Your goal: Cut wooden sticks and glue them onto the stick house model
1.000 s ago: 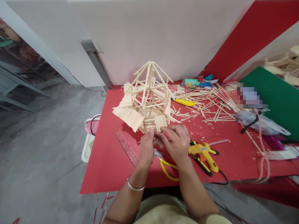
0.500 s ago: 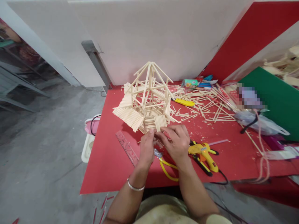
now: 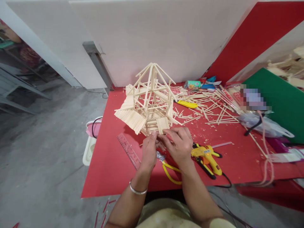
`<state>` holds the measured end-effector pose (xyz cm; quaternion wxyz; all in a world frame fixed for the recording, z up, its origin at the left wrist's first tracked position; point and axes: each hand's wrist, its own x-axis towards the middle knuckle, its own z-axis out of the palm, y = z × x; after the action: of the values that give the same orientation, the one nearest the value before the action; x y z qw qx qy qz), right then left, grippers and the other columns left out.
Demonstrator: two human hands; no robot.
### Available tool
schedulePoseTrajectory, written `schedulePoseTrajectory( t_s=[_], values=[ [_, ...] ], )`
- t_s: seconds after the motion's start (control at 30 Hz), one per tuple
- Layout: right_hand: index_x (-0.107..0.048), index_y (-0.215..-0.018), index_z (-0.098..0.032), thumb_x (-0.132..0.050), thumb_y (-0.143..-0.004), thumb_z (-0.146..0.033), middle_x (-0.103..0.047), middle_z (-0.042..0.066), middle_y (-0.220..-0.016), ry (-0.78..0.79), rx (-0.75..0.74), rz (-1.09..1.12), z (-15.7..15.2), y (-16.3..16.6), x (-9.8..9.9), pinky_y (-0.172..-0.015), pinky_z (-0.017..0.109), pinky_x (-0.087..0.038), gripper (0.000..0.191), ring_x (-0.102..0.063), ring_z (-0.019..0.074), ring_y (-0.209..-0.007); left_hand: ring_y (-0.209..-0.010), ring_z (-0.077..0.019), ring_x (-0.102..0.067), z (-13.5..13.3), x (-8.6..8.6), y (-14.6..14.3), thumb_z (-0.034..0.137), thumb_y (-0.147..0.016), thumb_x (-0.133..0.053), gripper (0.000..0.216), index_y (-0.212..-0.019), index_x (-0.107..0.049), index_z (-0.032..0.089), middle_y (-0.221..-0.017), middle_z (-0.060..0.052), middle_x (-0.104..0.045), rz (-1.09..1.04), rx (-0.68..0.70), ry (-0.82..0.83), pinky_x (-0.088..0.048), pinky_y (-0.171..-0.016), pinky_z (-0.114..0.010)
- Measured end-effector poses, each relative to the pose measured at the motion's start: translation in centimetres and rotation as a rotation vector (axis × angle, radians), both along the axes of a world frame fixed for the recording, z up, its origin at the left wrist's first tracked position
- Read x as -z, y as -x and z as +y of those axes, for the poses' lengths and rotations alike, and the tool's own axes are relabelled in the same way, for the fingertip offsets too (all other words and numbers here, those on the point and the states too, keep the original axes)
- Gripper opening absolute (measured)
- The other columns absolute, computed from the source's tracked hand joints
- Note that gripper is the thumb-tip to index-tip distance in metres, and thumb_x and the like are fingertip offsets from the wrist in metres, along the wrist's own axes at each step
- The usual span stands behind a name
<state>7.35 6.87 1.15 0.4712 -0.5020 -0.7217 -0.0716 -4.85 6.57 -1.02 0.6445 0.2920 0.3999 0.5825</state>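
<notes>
A small house built of pale wooden sticks stands on the red table, its roof frame bare at the top. My left hand and my right hand meet at its near bottom edge, fingertips pinched together against the stick panels there. Whatever the fingers pinch is too small to make out. A silver bangle sits on my left wrist.
Yellow-handled scissors lie under my hands, a yellow glue gun to their right, a red ruler to their left. Loose sticks, a yellow cutter and a plastic bag litter the far right. The table's left edge drops to grey floor.
</notes>
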Motion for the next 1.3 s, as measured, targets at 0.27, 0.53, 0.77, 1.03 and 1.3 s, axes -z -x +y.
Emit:
schedulePoseTrajectory(
  t_s=[0.27, 0.53, 0.77, 1.03, 1.3],
  values=[
    [-0.074, -0.102, -0.021, -0.078, -0.085, -0.026, -0.068, 0.006, -0.090, 0.006, 0.003, 0.000, -0.04, -0.03, -0.02, -0.079, 0.035, -0.048, 0.019, -0.057, 0.0201, -0.084, -0.053, -0.0138, -0.061, 0.03, 0.09, 0.00, 0.056, -0.090, -0.061, 0.045, -0.088, -0.070, 0.012, -0.071, -0.005, -0.070, 0.018, -0.008, 0.011, -0.047, -0.048, -0.025],
    [-0.074, -0.102, -0.020, -0.078, -0.084, -0.025, -0.067, 0.006, -0.088, 0.001, 0.004, 0.001, -0.04, 0.02, 0.01, -0.078, 0.035, -0.048, 0.019, -0.057, 0.0199, -0.084, -0.052, -0.0129, -0.060, 0.04, -0.09, -0.09, 0.056, -0.089, -0.062, 0.045, -0.086, -0.071, 0.013, -0.069, -0.004, -0.068, 0.020, -0.022, 0.011, -0.046, -0.048, -0.024],
    [-0.074, -0.102, -0.021, -0.078, -0.085, -0.026, -0.067, 0.006, -0.089, -0.001, 0.006, 0.001, -0.04, 0.01, 0.12, -0.079, 0.034, -0.048, 0.018, -0.057, 0.0195, -0.084, -0.052, -0.0127, -0.060, 0.02, -0.01, -0.04, 0.055, -0.090, -0.062, 0.044, -0.086, -0.070, 0.012, -0.069, -0.005, -0.069, 0.010, -0.014, 0.014, -0.046, -0.047, -0.023],
    [-0.074, -0.102, -0.021, -0.077, -0.085, -0.026, -0.068, 0.006, -0.089, 0.004, 0.007, 0.003, 0.02, 0.02, 0.01, -0.079, 0.035, -0.048, 0.018, -0.057, 0.0200, -0.085, -0.051, -0.0124, -0.060, 0.07, 0.06, -0.14, 0.056, -0.089, -0.062, 0.045, -0.087, -0.071, 0.012, -0.070, -0.004, -0.070, 0.002, -0.019, 0.009, -0.047, -0.048, -0.024],
    [-0.074, -0.102, -0.023, -0.075, -0.087, -0.027, -0.068, 0.005, -0.089, 0.018, 0.013, 0.012, -0.06, 0.02, 0.12, -0.079, 0.035, -0.048, 0.016, -0.058, 0.0196, -0.085, -0.053, -0.0129, -0.061, 0.06, -0.14, -0.08, 0.055, -0.090, -0.062, 0.043, -0.089, -0.070, 0.013, -0.074, -0.005, -0.071, 0.016, -0.017, 0.010, -0.047, -0.048, -0.023]
  ],
)
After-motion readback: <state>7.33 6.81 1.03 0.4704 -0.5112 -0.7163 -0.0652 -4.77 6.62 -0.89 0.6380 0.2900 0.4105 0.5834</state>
